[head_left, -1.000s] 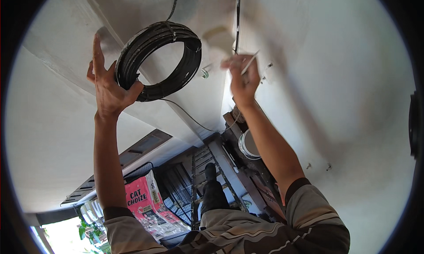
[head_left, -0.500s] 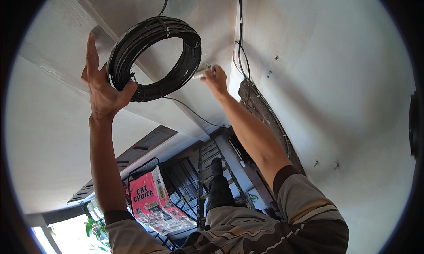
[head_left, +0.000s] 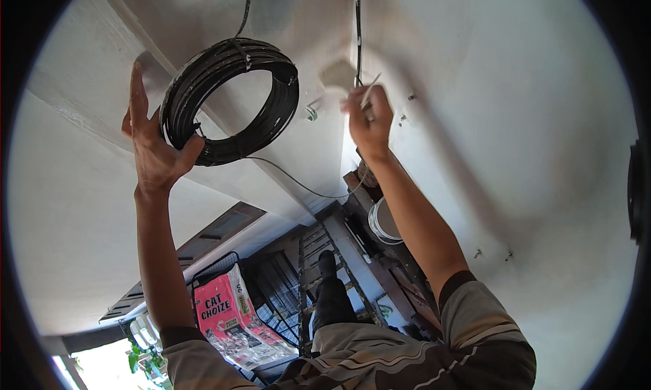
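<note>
Your right hand (head_left: 371, 119) is now standing farther right than half a second ago, beside the corner where a black cable (head_left: 359, 30) is running; the coil (head_left: 180, 102) is appearing slightly lower in view. A pale wall (head_left: 529, 132) is filling the right side; a ladder (head_left: 354, 281) is standing below, your shoe (head_left: 327, 262) apparently resting on it; a pink bag (head_left: 230, 315) is lying to its left; the coil, black and ring-shaped, is hanging between your raised arms; a pail (head_left: 384, 227) is showing partly behind your right forearm. Your left hand (head_left: 154, 152) is spreading open, its thumb hooking the coil's lower edge; your right hand is closing round a flat, pale tool (head_left: 339, 76), its blade blurring near the cable. Your coil could be slipping if that loose thumb hold gave way; the tool could be catching the cable if a stroke ran wide; your footing could be failing if you leaned with both arms overhead.
</note>
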The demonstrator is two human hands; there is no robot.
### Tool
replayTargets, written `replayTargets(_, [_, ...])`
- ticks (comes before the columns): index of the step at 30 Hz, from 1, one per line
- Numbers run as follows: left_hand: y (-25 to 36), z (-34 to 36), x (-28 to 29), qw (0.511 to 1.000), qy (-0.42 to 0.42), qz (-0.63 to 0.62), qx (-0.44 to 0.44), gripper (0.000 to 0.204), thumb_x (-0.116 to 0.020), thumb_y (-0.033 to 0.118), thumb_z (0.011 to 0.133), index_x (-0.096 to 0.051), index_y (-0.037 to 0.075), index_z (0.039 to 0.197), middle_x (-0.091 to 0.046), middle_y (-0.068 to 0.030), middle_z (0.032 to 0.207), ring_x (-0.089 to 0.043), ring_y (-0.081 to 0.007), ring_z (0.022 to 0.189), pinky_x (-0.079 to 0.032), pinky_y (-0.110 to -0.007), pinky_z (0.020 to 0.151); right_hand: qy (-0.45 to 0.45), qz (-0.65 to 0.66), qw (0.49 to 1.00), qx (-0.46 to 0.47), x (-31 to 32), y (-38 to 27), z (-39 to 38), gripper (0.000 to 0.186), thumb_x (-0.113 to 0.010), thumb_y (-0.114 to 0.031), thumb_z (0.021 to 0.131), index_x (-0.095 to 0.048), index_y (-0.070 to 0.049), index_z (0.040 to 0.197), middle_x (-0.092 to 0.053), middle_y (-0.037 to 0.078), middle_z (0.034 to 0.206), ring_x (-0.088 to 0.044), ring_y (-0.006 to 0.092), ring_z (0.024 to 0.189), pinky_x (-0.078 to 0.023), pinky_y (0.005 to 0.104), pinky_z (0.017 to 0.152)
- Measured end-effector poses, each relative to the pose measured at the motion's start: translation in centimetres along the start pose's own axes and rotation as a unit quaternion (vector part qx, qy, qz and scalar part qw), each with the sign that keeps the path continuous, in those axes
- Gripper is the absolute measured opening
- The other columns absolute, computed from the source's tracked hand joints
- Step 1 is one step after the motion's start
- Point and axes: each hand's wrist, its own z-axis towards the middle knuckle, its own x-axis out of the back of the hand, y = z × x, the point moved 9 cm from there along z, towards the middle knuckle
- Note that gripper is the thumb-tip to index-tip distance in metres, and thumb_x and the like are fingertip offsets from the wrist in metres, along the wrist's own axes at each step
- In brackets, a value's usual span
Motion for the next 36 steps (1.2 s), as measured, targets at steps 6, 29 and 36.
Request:
replayTargets(6, [0.2,-0.3,0.8,1.0,-0.002,-0.01,-0.012,0.045,-0.06,0.026,0.051,-0.075,0.008,0.09,-0.024,-0.0228,0.155,-0.033,-0.0297,0.14,-0.023,-0.045,0.107,-0.126,-0.253,0.946,-0.16,-4.1,12.3,-7.3,0.009,-0.058,-0.005,0.075,-0.052,0.001,0.078,-0.053,0.018,0.079,-0.054,0.0359,0.073,-0.044,0.045,0.066])
replayTargets(29, [-0.1,-0.4,0.1,0.999,-0.008,0.035,0.017,0.053,-0.061,0.032,0.049,-0.076,0.01,0.094,-0.02,-0.0199,0.157,-0.03,-0.033,0.14,-0.018,-0.051,0.109,-0.05,0.084,0.989,-0.109,-1.3,-5.1,4.5,0.006,-0.054,-0.006,0.086,-0.053,0.0,0.087,-0.059,0.008,0.077,-0.061,0.0137,0.068,-0.046,0.0274,0.059])
replayTargets(36, [-0.1,-0.5,-0.2,1.0,-0.012,0.027,0.008,0.055,-0.06,0.033,0.05,-0.076,0.009,0.097,-0.019,-0.0209,0.157,-0.028,-0.0318,0.142,-0.018,-0.05,0.109,-0.103,-0.123,0.947,-0.278,-3.5,16.7,-9.0,0.01,-0.053,-0.008,0.088,-0.052,0.002,0.085,-0.057,0.01,0.075,-0.063,0.0154,0.064,-0.05,0.0269,0.056])
